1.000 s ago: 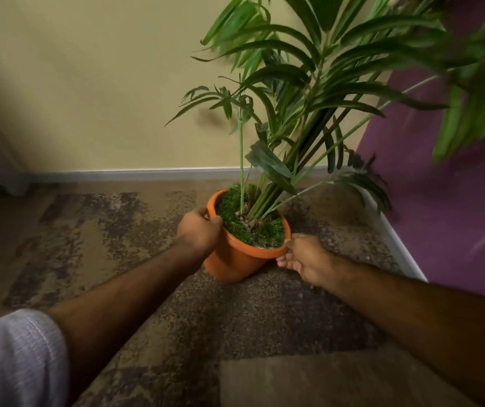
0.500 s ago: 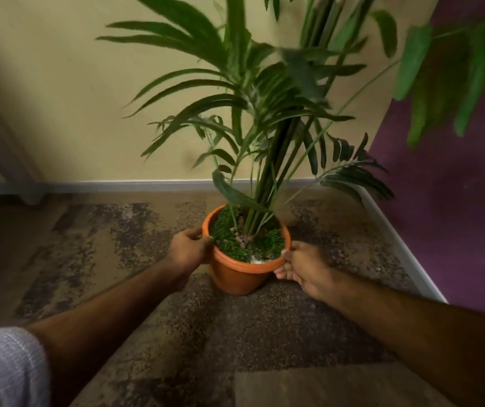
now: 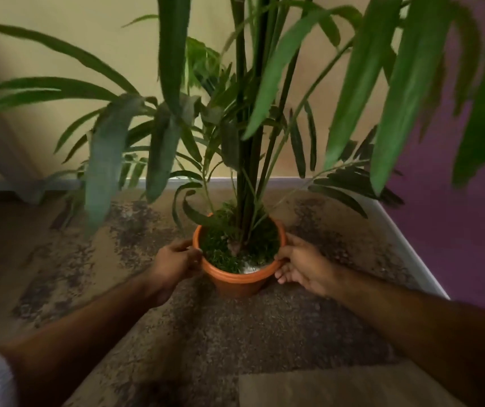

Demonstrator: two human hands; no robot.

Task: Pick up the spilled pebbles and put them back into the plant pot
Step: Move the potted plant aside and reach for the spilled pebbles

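An orange plant pot [image 3: 236, 282] stands upright on the mottled floor, filled with green moss and tall dark stems with long leaves. My left hand [image 3: 175, 262] grips the pot's left rim, thumb over the edge. At the right rim my right hand [image 3: 301, 267] holds on, fingers curled under the lip. A few small pebbles [image 3: 342, 255] lie scattered on the floor to the right of the pot; they are small and hard to make out. Pebbles inside the pot are mostly hidden by moss.
A yellow wall with a white skirting board [image 3: 405, 245] runs behind, and a purple wall [image 3: 455, 215] closes the right side. Long leaves [image 3: 397, 98] hang low across the top of the view. A pale floor tile [image 3: 338, 386] lies near me.
The pot has gone from tilted to upright with both hands on its rim. The view has moved closer, so the leaves now fill the upper part.
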